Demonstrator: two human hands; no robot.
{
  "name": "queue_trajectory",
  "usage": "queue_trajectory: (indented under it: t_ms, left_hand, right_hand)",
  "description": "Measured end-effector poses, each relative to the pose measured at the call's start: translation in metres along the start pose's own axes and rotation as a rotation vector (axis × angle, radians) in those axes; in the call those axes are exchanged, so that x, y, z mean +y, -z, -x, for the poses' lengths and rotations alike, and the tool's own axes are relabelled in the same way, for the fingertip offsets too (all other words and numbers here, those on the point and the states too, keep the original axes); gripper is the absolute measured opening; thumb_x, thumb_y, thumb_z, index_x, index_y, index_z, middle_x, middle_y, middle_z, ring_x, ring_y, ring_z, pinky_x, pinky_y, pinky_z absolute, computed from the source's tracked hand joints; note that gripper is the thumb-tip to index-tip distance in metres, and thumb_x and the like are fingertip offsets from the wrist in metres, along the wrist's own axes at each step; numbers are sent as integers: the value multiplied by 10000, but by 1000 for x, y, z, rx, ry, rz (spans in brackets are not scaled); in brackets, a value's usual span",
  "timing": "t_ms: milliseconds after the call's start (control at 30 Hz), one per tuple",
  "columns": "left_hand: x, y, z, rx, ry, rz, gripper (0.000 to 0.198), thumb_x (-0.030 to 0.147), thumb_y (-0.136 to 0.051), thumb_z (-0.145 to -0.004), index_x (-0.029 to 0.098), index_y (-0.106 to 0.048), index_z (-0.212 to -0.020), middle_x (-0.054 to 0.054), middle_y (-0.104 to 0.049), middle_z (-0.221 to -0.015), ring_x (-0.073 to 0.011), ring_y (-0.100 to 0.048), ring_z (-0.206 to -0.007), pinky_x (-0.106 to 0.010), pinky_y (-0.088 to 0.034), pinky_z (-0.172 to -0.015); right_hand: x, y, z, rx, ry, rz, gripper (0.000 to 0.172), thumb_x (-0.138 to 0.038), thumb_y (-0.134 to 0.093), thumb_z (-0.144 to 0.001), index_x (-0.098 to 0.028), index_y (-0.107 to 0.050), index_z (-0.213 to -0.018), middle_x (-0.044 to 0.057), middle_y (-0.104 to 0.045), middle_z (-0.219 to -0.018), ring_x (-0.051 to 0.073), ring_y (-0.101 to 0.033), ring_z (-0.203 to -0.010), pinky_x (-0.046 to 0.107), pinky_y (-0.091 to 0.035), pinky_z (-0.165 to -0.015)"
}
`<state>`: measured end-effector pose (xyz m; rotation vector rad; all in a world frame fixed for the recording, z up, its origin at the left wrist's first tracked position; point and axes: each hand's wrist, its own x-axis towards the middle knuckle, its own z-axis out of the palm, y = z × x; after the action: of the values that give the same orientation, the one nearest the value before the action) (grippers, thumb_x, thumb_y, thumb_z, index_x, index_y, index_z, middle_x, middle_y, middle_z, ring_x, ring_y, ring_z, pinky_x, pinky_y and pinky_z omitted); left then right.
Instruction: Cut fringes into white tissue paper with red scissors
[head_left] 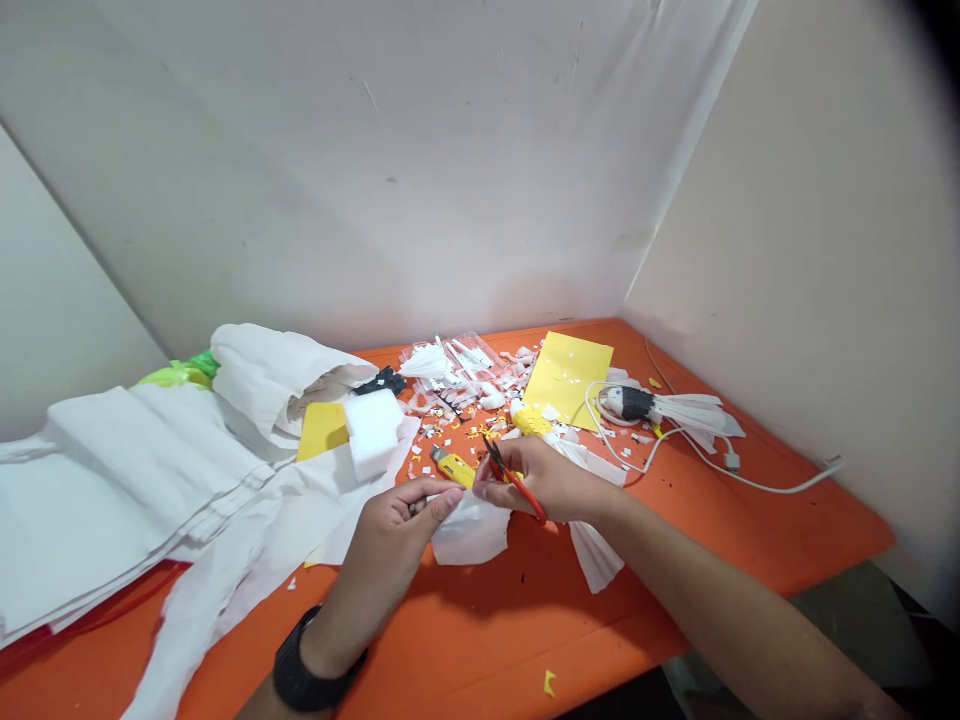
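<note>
My left hand (pixel 394 530), with a black band on its wrist, pinches the edge of a thin white sheet (pixel 471 537) that hangs down over the table. Against the same edge, the fingertips of my right hand (pixel 551 475) are closed. Small scissors with orange-red handles (pixel 531 495) are held in that hand too, their dark blades pointing up and away from the sheet. Just behind the sheet lies a yellow box cutter (pixel 454 466). A yellow-bodied figure with a pleated white tail (pixel 531 418) lies partly hidden behind my right hand.
White and yellow scraps (pixel 472 425) cover the middle of the orange table (pixel 465 640). A white foam block (pixel 373 432) stands left, beside large white sheets (pixel 142 480). Right are a yellow sheet (pixel 568 372), a black-and-white figure (pixel 637 403) and a white cable (pixel 780 490).
</note>
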<state>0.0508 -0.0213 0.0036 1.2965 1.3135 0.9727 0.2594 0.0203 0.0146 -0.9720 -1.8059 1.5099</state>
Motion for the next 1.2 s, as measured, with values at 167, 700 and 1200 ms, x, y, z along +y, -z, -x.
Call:
queue_trajectory:
  t_ms: [167, 700, 1200]
  left_hand:
    - [1, 7, -2, 94, -42, -97, 372, 535, -755, -765, 186, -815, -875, -58, -803, -861, -234, -724, -815, -246, -557, -685]
    - [1, 12, -1, 34, -100, -203, 237, 464, -755, -760, 253, -840, -829, -34, -820, -888, -243, -749, -846, -250, -580, -737]
    - [3, 14, -1, -46, -36, -205, 254, 481, -773, -771, 249, -837, -853, -40, -818, -927, -250, -736, -898, -261, -563, -772]
  right_hand:
    - [-1, 5, -1, 35, -32, 32, 56, -171, -717, -750, -140, -704, -795, 14, -681, -782, 142, -590, -724, 226, -462, -653]
    - [0, 1, 2, 32, 21, 80, 209, -316, -830, -724, -143, -739, -797, -2, -665, -733, 128, -568, -672, 221, -445, -618]
    - [-1, -3, 3, 16, 71, 92, 157, -258, -820, -713, -139, -755, -794, 5, -663, -713, 122, -554, -651, 219, -431, -607]
